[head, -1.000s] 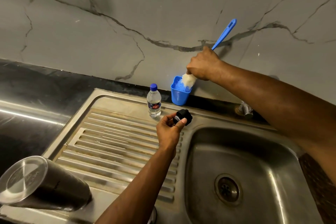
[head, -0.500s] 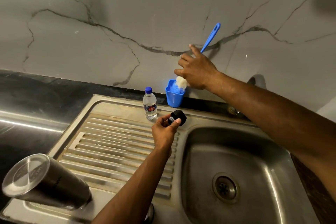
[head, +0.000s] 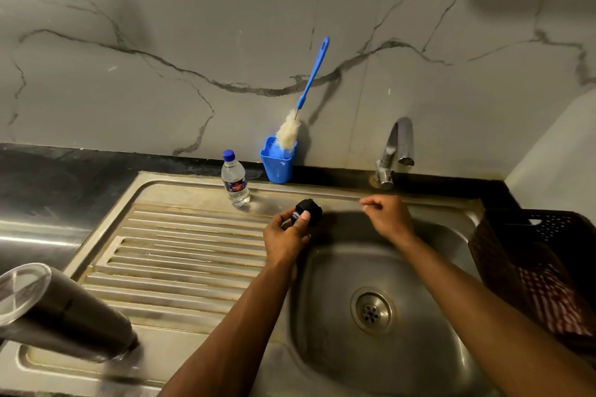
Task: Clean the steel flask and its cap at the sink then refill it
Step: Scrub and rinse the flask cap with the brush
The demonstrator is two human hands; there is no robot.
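Observation:
My left hand (head: 285,235) holds the black flask cap (head: 308,211) between thumb and fingers over the sink's left rim. My right hand (head: 387,216) hovers just right of the cap above the basin, fingers loosely curled and holding nothing. The steel flask (head: 54,313) stands upside down at the near left of the draining board. A bottle brush with a blue handle (head: 309,87) stands in a blue cup (head: 278,164) against the wall. The tap (head: 395,151) rises behind the sink basin (head: 403,348); no water runs.
A small clear water bottle (head: 235,179) with a blue cap stands on the sink's back ledge, left of the blue cup. A dark perforated basket (head: 535,264) holding a red-and-white cloth sits at the basin's right. The ribbed draining board (head: 180,255) lies between flask and basin.
My right hand let go of the brush, which now stands in the blue cup, and came down toward the cap. My left hand kept hold of the cap.

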